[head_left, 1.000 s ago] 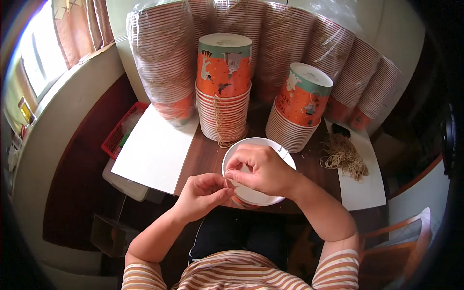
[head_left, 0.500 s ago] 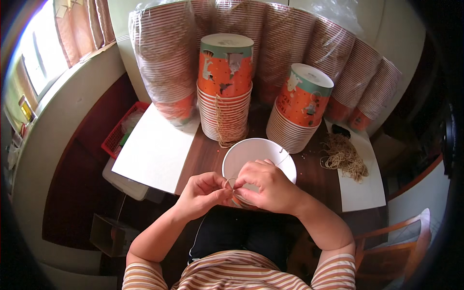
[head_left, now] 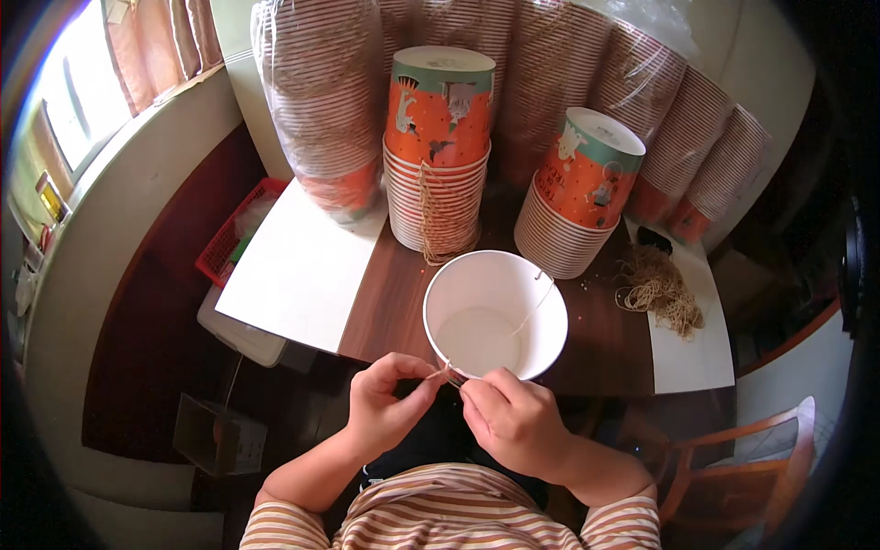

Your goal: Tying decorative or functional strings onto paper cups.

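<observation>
A white-lined paper bucket (head_left: 545, 316) tilts toward me at the table's near edge, mouth up. One end of a thin twine cord (head_left: 548, 291) is fastened at its far right rim and trails down inside. At the near rim, my left hand (head_left: 390, 403) pinches the light cord between thumb and forefinger. My right hand (head_left: 513, 417) is closed right beside it, its fingertips pinching cord just below the rim. Some of the cord is hidden behind the right fingers.
Behind stand two upside-down bucket stacks, a taller orange stack (head_left: 440, 128) with cords draped on it and a shorter stack (head_left: 582, 192). Plastic-wrapped stacks (head_left: 316, 101) line the wall. A twine bundle (head_left: 665, 293) lies at right; a wooden chair (head_left: 742, 477) stands beyond.
Both hands have drawn toward me and apart, uncovering the bucket's inside. The cord loop between my fingers has been pulled tighter. The view has shifted slightly.
</observation>
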A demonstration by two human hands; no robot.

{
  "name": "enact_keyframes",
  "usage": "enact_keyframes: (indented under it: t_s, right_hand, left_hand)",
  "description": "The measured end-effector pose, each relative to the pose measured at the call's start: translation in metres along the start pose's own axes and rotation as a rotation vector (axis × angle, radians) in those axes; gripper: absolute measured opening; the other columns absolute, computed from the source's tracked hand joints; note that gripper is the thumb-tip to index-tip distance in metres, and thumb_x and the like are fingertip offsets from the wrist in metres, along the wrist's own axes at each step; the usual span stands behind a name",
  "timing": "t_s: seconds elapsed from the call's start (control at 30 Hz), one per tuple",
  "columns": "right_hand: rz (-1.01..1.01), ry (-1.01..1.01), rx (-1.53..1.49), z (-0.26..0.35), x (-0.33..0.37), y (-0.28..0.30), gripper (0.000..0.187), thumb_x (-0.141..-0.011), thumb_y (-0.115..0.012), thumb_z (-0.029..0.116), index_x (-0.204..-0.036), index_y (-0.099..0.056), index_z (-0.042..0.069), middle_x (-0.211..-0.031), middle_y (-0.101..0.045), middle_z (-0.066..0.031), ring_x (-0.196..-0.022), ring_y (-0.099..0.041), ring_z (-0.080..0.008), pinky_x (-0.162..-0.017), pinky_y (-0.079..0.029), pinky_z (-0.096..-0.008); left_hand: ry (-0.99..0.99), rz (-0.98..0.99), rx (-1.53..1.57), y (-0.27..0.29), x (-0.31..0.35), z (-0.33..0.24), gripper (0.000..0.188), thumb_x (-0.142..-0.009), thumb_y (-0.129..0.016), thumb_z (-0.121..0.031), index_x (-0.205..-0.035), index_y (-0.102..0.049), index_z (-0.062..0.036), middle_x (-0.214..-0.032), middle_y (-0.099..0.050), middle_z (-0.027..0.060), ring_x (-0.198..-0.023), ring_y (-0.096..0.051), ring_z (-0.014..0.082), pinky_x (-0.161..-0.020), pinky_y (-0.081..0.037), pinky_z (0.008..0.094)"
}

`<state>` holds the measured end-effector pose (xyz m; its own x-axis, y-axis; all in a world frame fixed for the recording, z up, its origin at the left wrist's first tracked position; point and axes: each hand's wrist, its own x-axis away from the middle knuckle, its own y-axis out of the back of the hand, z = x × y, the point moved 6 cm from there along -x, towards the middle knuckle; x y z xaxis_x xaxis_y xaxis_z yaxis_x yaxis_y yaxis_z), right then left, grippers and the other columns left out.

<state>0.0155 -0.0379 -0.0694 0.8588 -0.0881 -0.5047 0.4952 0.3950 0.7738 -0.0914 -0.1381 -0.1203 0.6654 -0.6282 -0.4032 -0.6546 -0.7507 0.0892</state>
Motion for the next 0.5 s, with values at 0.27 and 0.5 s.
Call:
enact_keyframes:
  t_s: [0.27, 0.5]
  right_hand:
    - [-0.249, -0.040, 0.272, -0.012, 0.022, -0.023, 0.024, -0.069, -0.069, 0.002, -0.092, -0.062, 0.004, -0.080, -0.058, -0.0057, -0.061, -0.059, -0.0222, -0.054, -0.047, -0.0313]
    - [-0.236, -0.211, -0.412, -0.039, 0.016, -0.047, 0.014, -0.081, -0.058, -0.004, -0.095, -0.063, -0.002, -0.082, -0.063, -0.0100, -0.066, -0.063, -0.0187, -0.061, -0.051, -0.0279]
  left_hand:
    - [0.444, -0.003, 0.817, -0.024, 0.012, 0.040, 0.006, -0.084, -0.060, 0.001, -0.088, -0.056, 0.0008, -0.086, -0.064, 0.0113, -0.080, -0.064, 0.0186, -0.077, -0.052, 0.0309]
    - [0.500, 0.000, 0.920, -0.022, 0.011, 0.048, 0.006, -0.084, -0.060, 0.001, -0.088, -0.056, -0.0008, -0.084, -0.064, 0.0107, -0.078, -0.063, 0.0185, -0.073, -0.051, 0.0290]
